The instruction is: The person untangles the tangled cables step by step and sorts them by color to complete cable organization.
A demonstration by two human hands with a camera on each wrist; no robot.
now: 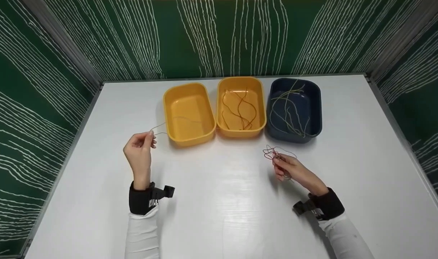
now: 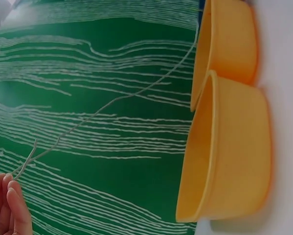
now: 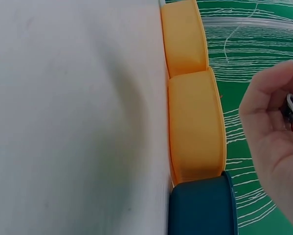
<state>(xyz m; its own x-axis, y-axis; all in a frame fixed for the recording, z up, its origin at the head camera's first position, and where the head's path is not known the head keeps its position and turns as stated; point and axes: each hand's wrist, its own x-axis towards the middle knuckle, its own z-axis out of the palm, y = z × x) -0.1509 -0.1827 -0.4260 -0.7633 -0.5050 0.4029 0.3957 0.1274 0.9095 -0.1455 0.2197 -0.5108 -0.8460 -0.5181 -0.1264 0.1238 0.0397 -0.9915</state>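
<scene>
My left hand (image 1: pixel 140 151) pinches a thin whitish-grey wire (image 2: pixel 95 113) between thumb and fingertips, left of the left yellow bin (image 1: pixel 192 141). The wire stretches from the fingertips up over that bin, and a short end sticks out by the fingers. In front of the dark blue bin (image 1: pixel 294 137), my right hand (image 1: pixel 294 171) grips a tangled bundle of wires (image 1: pixel 270 152), red and grey ones among them. Part of the bundle is hidden by the fingers. Orange-brown wires (image 1: pixel 255 111) lie in the middle yellow bin (image 1: pixel 242 133).
Yellow-green wires (image 1: pixel 286 94) lie curled in the dark blue bin. All three bins stand side by side at the back of the white table (image 1: pixel 233 201). Green panels (image 1: pixel 227 39) with white streaks rise behind it and at both sides.
</scene>
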